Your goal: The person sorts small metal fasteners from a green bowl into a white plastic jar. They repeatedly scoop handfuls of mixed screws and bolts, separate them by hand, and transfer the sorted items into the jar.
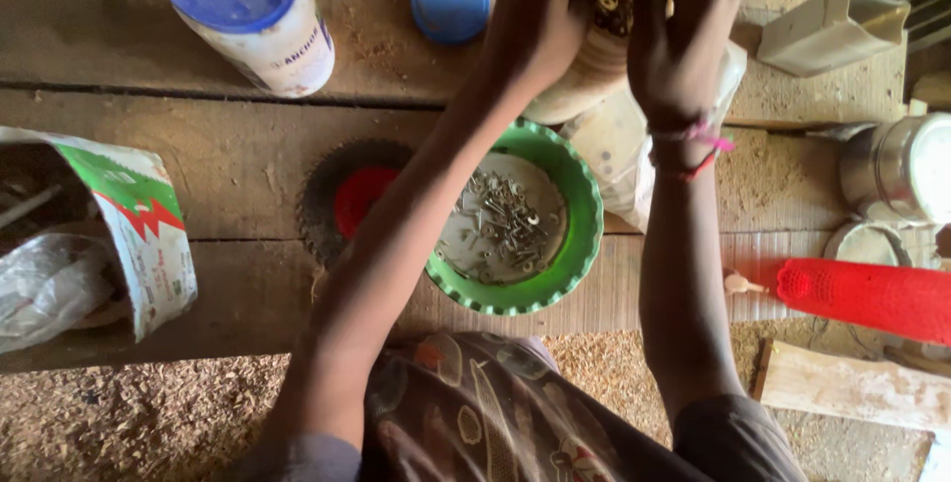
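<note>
Overhead, a person's left hand [540, 21] and right hand [679, 31] meet around a pale tilted jar [594, 71] at the top centre of the frame, its mouth dark with small metal pieces. Both sets of fingers curl about the jar, though how firmly each grips cannot be told, as the frame's top edge cuts them off. Just below, a green bowl [584, 214] on the wooden desk [198, 185] already holds a heap of screws [500, 224], so some sorting or emptying looks done while the jar still carries contents. A blue lid [451, 1] lies loose beside the hands. A saw blade [332, 195] with a red hub is half hidden under the left forearm; the plastic bag [619, 150] behind the bowl is hard to read.
</note>
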